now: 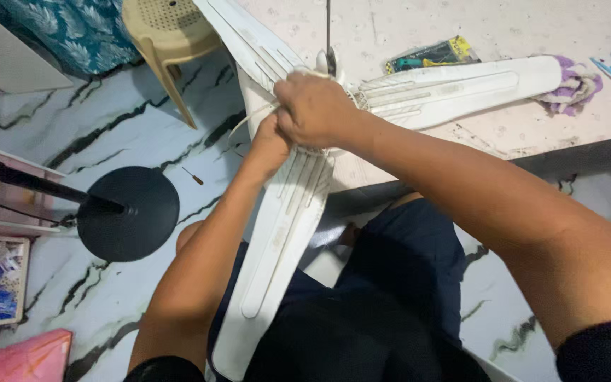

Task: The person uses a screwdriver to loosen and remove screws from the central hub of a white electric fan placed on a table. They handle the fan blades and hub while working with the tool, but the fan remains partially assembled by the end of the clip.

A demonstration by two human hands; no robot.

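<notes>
Both arms reach forward and meet at the middle of the white fan (284, 233). The right hand (314, 110) is curled shut on top of the hub. The left hand (269, 147) tucks under it, gripping there too. One blade points back between the arms.

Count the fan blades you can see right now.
3: one blade runs over the lap, one lies right across the table, one points up-left. None seems hidden.

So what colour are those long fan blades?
The fan blades are white or off-white, seen best in the head view.
</notes>
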